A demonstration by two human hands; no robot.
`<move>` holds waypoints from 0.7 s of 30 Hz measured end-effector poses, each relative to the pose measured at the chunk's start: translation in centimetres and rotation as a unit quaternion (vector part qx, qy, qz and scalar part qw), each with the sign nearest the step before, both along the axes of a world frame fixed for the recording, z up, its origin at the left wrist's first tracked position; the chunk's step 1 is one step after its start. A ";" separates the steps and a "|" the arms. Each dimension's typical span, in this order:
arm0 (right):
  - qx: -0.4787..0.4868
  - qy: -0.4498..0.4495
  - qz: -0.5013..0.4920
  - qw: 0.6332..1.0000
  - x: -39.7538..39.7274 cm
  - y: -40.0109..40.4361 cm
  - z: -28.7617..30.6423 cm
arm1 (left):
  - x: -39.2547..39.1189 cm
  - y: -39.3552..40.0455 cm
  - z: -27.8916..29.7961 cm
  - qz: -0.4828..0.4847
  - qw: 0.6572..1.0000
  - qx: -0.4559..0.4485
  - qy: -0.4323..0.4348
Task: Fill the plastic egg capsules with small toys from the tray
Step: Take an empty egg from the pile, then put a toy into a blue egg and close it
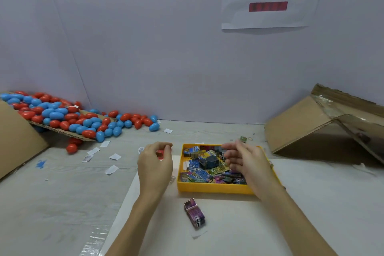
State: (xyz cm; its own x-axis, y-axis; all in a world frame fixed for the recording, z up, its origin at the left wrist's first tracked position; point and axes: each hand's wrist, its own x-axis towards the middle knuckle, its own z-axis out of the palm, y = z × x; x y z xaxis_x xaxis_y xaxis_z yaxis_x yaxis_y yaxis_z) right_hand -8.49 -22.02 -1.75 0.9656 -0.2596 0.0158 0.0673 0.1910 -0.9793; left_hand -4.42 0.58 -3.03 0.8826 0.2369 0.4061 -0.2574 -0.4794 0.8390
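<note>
Red capsule (160, 154) in left hand (154, 162)

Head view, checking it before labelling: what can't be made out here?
- Red piece in the left hand: curled fingers hide its shape.
- Right hand: motion-blurred, grip unclear.
- Toy packets in the yellow tray: print too small.
- Right cardboard box: cut by the frame edge.

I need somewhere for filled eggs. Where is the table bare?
Bare: the white sheet right of the yellow tray, before the tipped cardboard box, and the strip between tray and wall. Crowded: far left with the egg pile and paper slips; a purple packet lies near the tray.
</note>
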 end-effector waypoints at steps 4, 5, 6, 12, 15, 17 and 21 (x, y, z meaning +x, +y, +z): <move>-0.119 -0.028 0.007 0.992 -0.1 0.7 -0.4 | 6.4 2.1 -0.1 0.031 0.972 0.202 0.116; -0.144 -0.032 0.003 0.989 -0.2 0.7 -0.4 | 8.3 2.5 0.1 0.020 0.963 0.241 0.123; -0.173 -0.038 -0.001 0.984 -0.2 0.7 -0.5 | 10.3 2.8 0.3 0.005 0.953 0.279 0.118; -0.294 -0.069 -0.021 0.953 -0.2 1.1 -1.4 | 19.0 4.2 0.1 -0.101 0.870 0.464 0.134; -0.332 -0.081 -0.031 0.939 -0.2 1.5 -1.7 | 20.1 4.4 -0.7 -0.106 0.876 0.455 0.121; -0.342 -0.084 -0.033 0.935 -0.2 1.6 -1.6 | 19.7 4.4 -1.1 -0.088 0.897 0.422 0.101; -0.336 -0.083 -0.031 0.938 -0.2 1.5 -1.5 | 16.2 3.3 0.3 -0.080 0.947 0.310 0.035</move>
